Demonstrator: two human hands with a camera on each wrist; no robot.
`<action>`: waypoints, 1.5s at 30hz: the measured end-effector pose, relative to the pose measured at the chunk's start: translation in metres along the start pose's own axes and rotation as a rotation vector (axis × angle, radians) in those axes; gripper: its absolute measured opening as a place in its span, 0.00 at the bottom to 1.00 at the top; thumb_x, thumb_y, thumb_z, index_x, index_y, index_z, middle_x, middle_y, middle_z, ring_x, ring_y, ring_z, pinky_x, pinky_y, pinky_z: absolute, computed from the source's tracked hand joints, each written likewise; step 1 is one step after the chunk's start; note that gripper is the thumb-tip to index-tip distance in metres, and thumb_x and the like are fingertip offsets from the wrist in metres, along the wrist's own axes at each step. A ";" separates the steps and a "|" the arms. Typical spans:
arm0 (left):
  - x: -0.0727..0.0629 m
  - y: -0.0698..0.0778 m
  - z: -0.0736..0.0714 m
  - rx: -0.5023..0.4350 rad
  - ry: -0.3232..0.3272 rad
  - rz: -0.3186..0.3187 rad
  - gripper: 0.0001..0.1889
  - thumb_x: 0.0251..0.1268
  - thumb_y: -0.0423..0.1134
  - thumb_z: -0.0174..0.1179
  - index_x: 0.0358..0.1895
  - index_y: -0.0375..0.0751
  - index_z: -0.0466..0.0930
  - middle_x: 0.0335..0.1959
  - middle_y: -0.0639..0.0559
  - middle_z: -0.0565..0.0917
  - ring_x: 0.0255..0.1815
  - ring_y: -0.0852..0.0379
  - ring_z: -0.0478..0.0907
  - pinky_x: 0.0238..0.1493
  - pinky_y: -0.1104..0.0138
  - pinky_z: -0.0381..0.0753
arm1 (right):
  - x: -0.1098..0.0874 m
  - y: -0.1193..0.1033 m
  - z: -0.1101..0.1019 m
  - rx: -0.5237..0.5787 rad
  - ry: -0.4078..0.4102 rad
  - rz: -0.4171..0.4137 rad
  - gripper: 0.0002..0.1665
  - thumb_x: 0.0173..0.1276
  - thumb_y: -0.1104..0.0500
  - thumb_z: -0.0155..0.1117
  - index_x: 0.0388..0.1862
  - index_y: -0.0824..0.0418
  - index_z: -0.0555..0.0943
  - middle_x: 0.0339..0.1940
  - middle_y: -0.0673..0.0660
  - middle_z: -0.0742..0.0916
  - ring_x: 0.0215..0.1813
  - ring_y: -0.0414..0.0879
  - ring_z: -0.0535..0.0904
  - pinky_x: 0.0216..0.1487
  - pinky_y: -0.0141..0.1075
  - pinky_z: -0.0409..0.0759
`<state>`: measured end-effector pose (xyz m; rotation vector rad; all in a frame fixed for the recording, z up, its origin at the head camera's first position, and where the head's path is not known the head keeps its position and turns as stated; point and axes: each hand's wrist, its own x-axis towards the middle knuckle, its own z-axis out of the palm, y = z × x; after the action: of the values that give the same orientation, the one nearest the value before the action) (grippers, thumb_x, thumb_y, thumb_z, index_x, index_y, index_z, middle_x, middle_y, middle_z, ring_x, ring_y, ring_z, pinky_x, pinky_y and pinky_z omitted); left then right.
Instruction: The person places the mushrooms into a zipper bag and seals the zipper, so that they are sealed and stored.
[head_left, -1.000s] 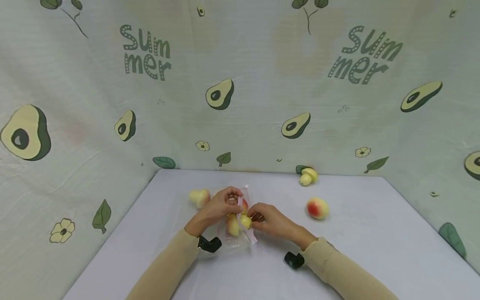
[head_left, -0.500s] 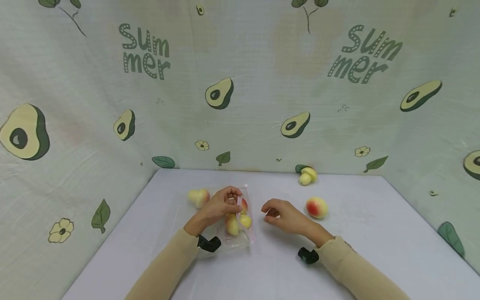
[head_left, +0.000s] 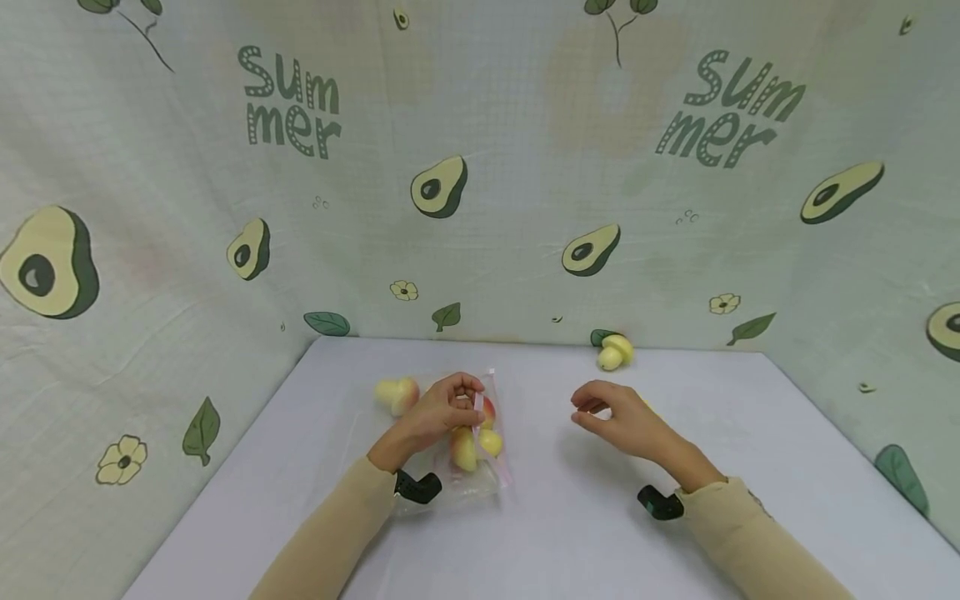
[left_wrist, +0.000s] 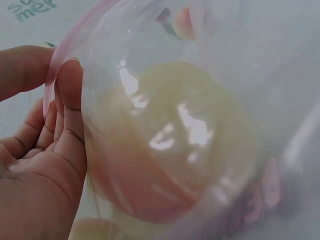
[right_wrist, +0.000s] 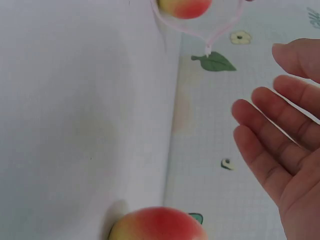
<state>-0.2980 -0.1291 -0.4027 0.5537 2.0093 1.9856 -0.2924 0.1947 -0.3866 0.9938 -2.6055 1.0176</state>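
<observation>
My left hand pinches the pink-edged mouth of a clear zip bag between thumb and fingers. Through the plastic in the left wrist view shows a large yellow-and-pink peach. In the head view a yellow fruit and a peach lie at the bag's mouth, with another red-sided one partly behind my left fingers. My right hand is off the table to the right, fingers loosely bent and holding nothing. A red-and-yellow peach is near it, almost wholly hidden by that hand in the head view.
Two pale yellow fruits touch each other at the table's back edge, right of centre. Left of my left hand, more yellow-and-pink fruit lies in the bag area. A patterned cloth hangs behind the white table.
My right hand has left the bag's mouth and moved right, now covering the loose peach from the head camera. The yellow fruit stays at the mouth. My left hand keeps its hold.
</observation>
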 end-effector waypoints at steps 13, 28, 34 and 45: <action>0.001 -0.001 -0.001 0.024 0.003 -0.005 0.25 0.53 0.23 0.63 0.54 0.22 0.64 0.38 0.41 0.70 0.30 0.60 0.68 0.29 0.73 0.72 | -0.017 0.027 -0.025 -0.126 0.177 -0.005 0.16 0.58 0.60 0.72 0.45 0.58 0.80 0.43 0.50 0.83 0.48 0.48 0.77 0.49 0.51 0.74; 0.001 -0.001 0.000 0.013 -0.007 0.007 0.25 0.54 0.23 0.63 0.54 0.22 0.64 0.39 0.42 0.69 0.30 0.60 0.67 0.30 0.73 0.71 | -0.024 0.051 -0.033 -0.123 0.121 0.082 0.21 0.60 0.59 0.70 0.50 0.64 0.79 0.48 0.58 0.82 0.51 0.55 0.76 0.51 0.55 0.73; -0.001 -0.002 -0.001 0.020 -0.001 -0.004 0.26 0.54 0.23 0.63 0.55 0.21 0.62 0.39 0.44 0.70 0.31 0.59 0.68 0.31 0.73 0.72 | -0.027 0.055 -0.033 -0.112 0.102 0.106 0.21 0.61 0.57 0.69 0.51 0.64 0.78 0.48 0.57 0.82 0.51 0.57 0.76 0.51 0.55 0.72; 0.001 -0.002 -0.001 0.037 -0.007 0.004 0.27 0.55 0.24 0.63 0.56 0.21 0.62 0.39 0.47 0.70 0.31 0.59 0.68 0.32 0.72 0.72 | -0.030 0.069 -0.037 -0.119 0.075 0.079 0.23 0.57 0.62 0.71 0.51 0.66 0.78 0.48 0.57 0.81 0.51 0.55 0.75 0.51 0.52 0.74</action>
<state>-0.2994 -0.1293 -0.4048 0.5728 2.0459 1.9496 -0.3165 0.2718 -0.4076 0.8154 -2.6270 0.8866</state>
